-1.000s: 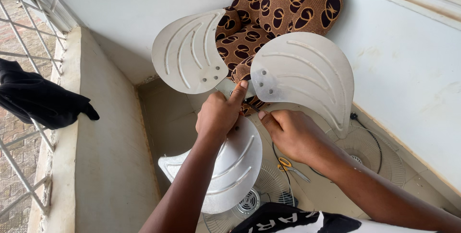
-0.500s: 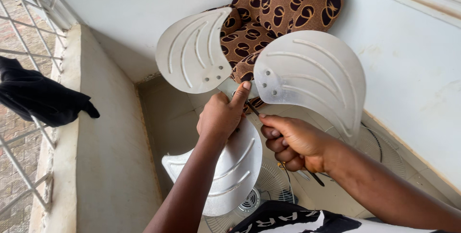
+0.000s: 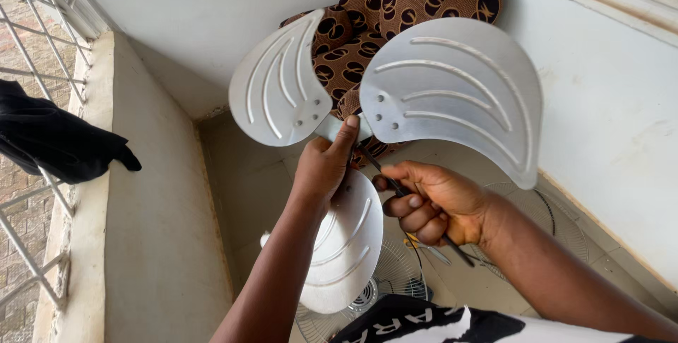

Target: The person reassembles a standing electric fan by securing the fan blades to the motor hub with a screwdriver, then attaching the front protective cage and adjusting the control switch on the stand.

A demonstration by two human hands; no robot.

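Note:
A silver metal fan blade assembly with three ribbed blades is held up in front of me. My left hand grips its hub from below, with the thumb pressed on the centre. My right hand is closed around a thin dark screwdriver whose tip points up at the hub between the blades. One blade spreads to the upper left, one to the right, and the third blade hangs down behind my left forearm.
A brown patterned cushion chair stands in the corner behind the blades. A wire fan guard lies on the tiled floor below. A concrete ledge runs along the left, with a window grille and dark cloth hanging on it.
The blade assembly has turned and come nearer to the camera. My right hand has shifted down and taken a fist grip on the screwdriver, its tip now at the hub.

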